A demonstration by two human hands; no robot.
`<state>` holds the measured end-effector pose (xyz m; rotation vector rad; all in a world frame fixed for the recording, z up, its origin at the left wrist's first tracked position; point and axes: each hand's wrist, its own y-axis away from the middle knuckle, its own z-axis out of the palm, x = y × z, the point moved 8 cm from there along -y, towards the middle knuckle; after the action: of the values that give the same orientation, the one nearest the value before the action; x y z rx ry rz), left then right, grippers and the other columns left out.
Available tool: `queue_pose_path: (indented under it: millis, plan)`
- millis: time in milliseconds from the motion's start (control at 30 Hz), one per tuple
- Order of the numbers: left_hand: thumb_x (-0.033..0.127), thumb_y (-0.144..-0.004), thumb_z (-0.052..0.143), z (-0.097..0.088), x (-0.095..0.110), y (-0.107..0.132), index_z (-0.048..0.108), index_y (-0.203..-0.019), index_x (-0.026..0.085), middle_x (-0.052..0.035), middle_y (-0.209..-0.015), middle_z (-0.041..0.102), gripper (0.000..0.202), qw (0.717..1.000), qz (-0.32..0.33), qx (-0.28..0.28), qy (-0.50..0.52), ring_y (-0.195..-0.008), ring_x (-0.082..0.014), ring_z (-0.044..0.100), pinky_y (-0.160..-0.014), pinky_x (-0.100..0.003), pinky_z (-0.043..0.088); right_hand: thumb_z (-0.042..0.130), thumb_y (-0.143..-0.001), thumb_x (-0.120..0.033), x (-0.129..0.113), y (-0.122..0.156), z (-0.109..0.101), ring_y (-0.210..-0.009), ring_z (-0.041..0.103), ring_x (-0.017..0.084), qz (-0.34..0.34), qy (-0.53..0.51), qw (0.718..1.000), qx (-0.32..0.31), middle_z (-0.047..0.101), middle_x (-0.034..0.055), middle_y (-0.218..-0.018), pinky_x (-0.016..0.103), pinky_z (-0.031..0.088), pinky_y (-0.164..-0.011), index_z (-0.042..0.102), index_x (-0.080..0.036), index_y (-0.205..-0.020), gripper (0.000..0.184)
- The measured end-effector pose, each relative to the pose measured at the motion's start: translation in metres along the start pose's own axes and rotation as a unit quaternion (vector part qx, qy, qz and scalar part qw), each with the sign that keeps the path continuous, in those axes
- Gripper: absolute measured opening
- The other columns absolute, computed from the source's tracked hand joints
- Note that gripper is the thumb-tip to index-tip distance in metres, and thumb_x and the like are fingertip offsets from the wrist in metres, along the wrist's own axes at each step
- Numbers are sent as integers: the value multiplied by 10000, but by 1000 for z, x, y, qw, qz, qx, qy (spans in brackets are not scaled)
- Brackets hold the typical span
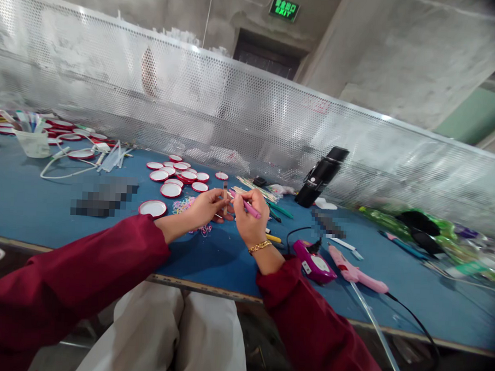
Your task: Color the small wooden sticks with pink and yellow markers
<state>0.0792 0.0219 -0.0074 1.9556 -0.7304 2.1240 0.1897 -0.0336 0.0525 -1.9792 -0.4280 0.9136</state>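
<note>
My left hand [207,208] is closed around a thin flat brownish stick [225,191] with a darker upper end, held upright over the blue table [223,269]. A pinkish-purple pen [251,210] sits in the grip of my right hand [249,221], its front end close to the stick; whether they touch I cannot tell. Small pastel rubber bands [184,204] lie in a loose pile beside and under my left hand. Behind it are several red-rimmed white jar lids [171,190]. Green pens [280,210] and thin wooden sticks [255,187] lie beyond my right hand.
Right of my right arm lie a purple power socket [314,263] and a pink glue gun [360,275] with its cord. A black bottle [320,176] stands tilted in view near the perforated metal screen [250,114]. A cup of pens [33,142] is at left.
</note>
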Motion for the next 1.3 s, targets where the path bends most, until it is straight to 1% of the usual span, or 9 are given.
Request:
queue_pose_path:
  millis: [167,300,467,600,733,967,1133,1300]
  plan:
    - [353,-843,594,0,-1,-1,545,-964,181,-15,-754,664,216,1000,5,-2,7,-627,-110,666,-509,-177,507,537,-851,-298,-3,0,1,-666,561,153,-7,0,1000,-5,597,6,-704,297,440,-644,509,-210,-745,141]
    - [346,-856,572,-1,-1,-1,536,-943,182,-12,-755,659,189,1000,6,-4,5,-646,-119,675,-513,-186,511,540,-853,-305,0,0,-1,-669,567,156,4,-1,1000,5,598,6,-705,297,443,-641,514,-210,-758,136]
    - [344,-855,578,0,0,-1,541,-958,183,-9,-752,656,195,1000,5,-1,1,-633,-113,668,-517,-188,515,539,-855,-297,-3,0,2,-660,563,154,-8,-6,1000,-8,597,6,-699,299,444,-647,506,-213,-745,143]
    - [356,-862,566,-1,-1,-1,528,-932,185,-6,-726,646,188,1000,2,1,4,-655,-130,680,-506,-189,513,540,-851,-297,0,-1,-1,-669,566,156,7,-4,1000,3,604,10,-708,295,444,-640,513,-209,-755,132]
    - [363,-848,588,-1,-1,-2,537,-931,184,-8,-741,653,204,1000,10,-4,3,-636,-114,669,-506,-181,509,539,-850,-295,-2,0,1,-670,563,155,2,-15,1000,-6,602,9,-707,295,447,-644,514,-210,-750,134]
    - [306,-869,559,0,0,0,536,-952,177,-18,-765,655,155,1000,2,4,-2,-633,-109,665,-509,-183,514,536,-853,-292,-5,1,4,-649,544,145,3,-19,1000,-14,582,-1,-694,290,439,-640,512,-208,-742,141]
    - [309,-866,561,0,0,0,533,-938,169,-17,-757,652,160,1000,0,8,-4,-628,-108,663,-504,-177,510,535,-853,-297,-4,1,4,-645,538,139,-3,-15,1000,-17,574,-5,-694,283,431,-634,518,-205,-742,146]
    - [298,-884,528,-1,0,1,520,-941,184,-7,-769,648,128,1000,-8,9,-4,-634,-114,671,-503,-188,517,546,-846,-305,-1,0,1,-659,551,148,-4,8,1000,1,586,2,-698,286,430,-631,517,-205,-741,148]
